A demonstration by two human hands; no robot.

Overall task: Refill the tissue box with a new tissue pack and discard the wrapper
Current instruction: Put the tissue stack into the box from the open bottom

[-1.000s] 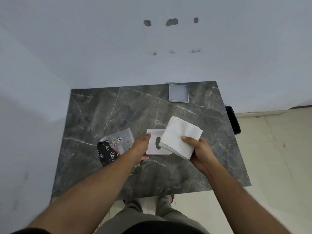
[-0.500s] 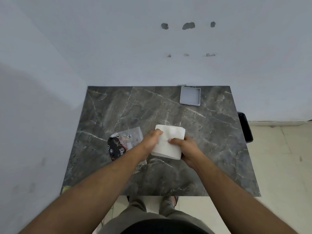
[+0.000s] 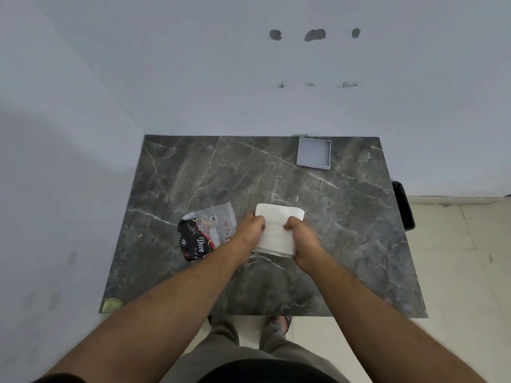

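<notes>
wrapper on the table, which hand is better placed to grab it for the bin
Left. The left hand sits right beside the wrapper, its forearm partly over it. The right hand is on the tissue stack's far side and would probably have to cross over.

Soft, even indoor light, no glare

Faint shadow lies under the tissue stack (image 3: 278,230) just below the fingers (image 3: 289,224); wide-angle bending curves the marble table (image 3: 345,244) edges; focus sharp.
</notes>
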